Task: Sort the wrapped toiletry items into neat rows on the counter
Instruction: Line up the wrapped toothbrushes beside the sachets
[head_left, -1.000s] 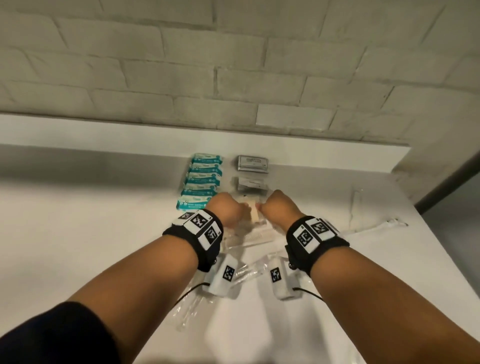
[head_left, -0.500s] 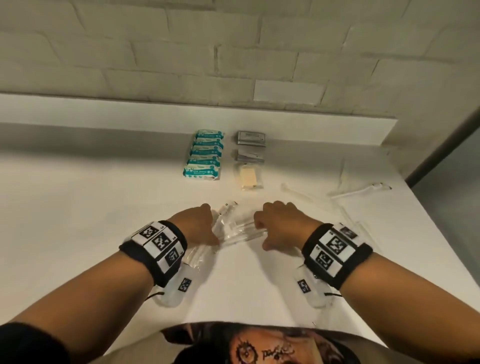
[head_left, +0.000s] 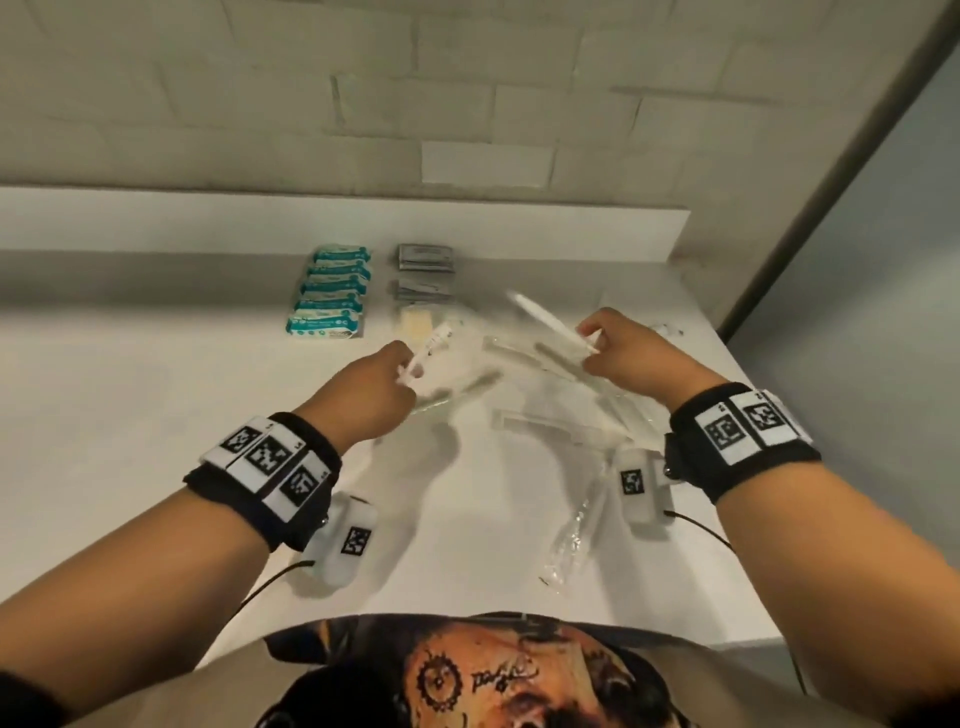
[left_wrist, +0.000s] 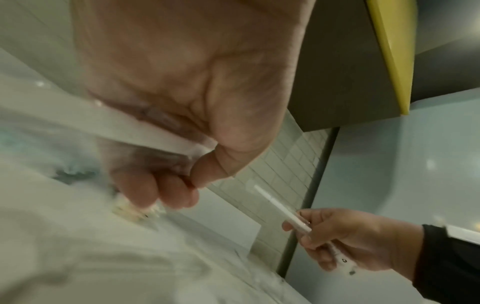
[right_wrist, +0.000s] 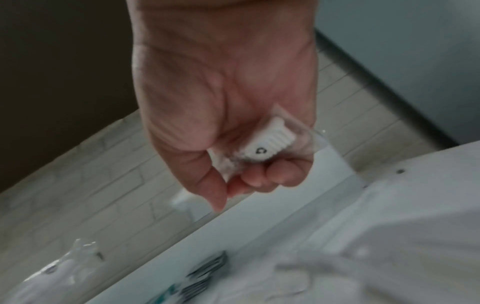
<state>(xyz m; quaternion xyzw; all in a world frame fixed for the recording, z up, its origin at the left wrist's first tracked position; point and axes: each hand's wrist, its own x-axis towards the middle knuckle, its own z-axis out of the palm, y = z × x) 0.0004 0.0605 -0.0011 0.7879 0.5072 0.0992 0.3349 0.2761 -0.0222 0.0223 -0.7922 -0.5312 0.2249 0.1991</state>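
Note:
My left hand (head_left: 400, 370) grips one clear-wrapped toothbrush (head_left: 432, 344) above the white counter (head_left: 156, 395), its head pointing toward the wall. To the right, my right hand (head_left: 592, 344) holds a second wrapped toothbrush (head_left: 548, 321) by its bristle end (right_wrist: 270, 142), fingers curled round it. In the left wrist view my left fingers (left_wrist: 155, 191) close on crinkled wrap, and the right hand (left_wrist: 337, 236) shows beyond. Several more wrapped toothbrushes (head_left: 545, 427) lie loose between and under my hands. Teal packets (head_left: 332, 291) form one row at the back.
Right of the teal row lie two grey sachets (head_left: 426, 258) and a pale yellow wrapped bar (head_left: 415, 325) in a column. One wrapped toothbrush (head_left: 571, 535) lies near the front edge. The counter ends at the right (head_left: 727, 374) beside a wall; a low ledge (head_left: 208, 218) runs behind.
Both hands rose from the loose pile at the counter's middle and moved apart, each lifting a wrapped toothbrush. A second ago they were together farther back at the grey sachet column.

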